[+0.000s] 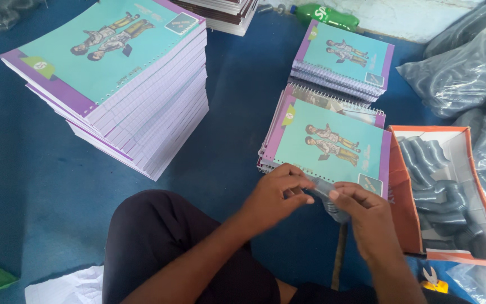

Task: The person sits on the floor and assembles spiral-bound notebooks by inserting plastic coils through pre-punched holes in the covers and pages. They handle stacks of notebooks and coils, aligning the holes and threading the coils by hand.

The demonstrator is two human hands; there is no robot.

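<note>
Both hands are brought together low in the middle of the view; a small clear-grey plastic piece (323,188) is pinched between them, the left hand (274,197) gripping its near end with thumb and fingers closed over it, the right hand (367,217) clamped on the other end from the side; what the piece is exactly can't be made out, too blurry.

Just beyond the hands a short pile of spiral-bound notebooks (327,143) is laid flat on the blue floor (40,186), teal cover with a purple edge on top; the plastic piece is held right over its near edge. Further back a second small pile of notebooks (347,56) is seen, same cover, touching the first pile's far end; a green bottle (324,15) is lying behind that.

To the right an open orange cardboard box (403,208) is set just beside the near pile, packed with grey coils (440,197); clear bags of grey coils (468,67) are heaped past it. A tall stack of notebooks (136,95) is stood well off to the left; a dark-clothed knee (158,242) is seen below the left arm.
</note>
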